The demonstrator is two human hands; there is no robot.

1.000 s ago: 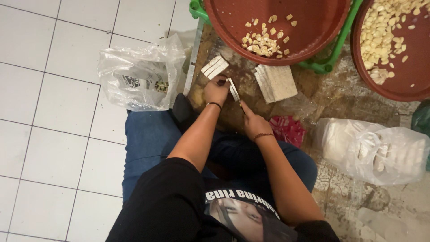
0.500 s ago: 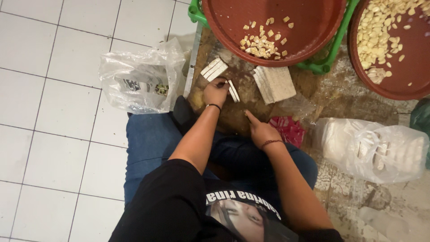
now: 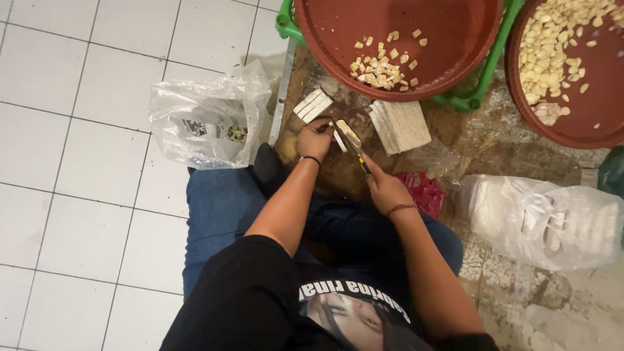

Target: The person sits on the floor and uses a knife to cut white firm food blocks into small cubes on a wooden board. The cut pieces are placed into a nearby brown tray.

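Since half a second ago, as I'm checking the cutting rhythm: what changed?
The right hand came back up from beside the lap to the knife, its blade at the white strip under the left hand. The basins, bags and slabs stayed put.

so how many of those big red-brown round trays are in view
2. One tray sits top centre on a green crate, holding a small pile of pale cut pieces. The other tray is at the top right, cut off by the picture's edge, with many more pieces. None seem hidden.
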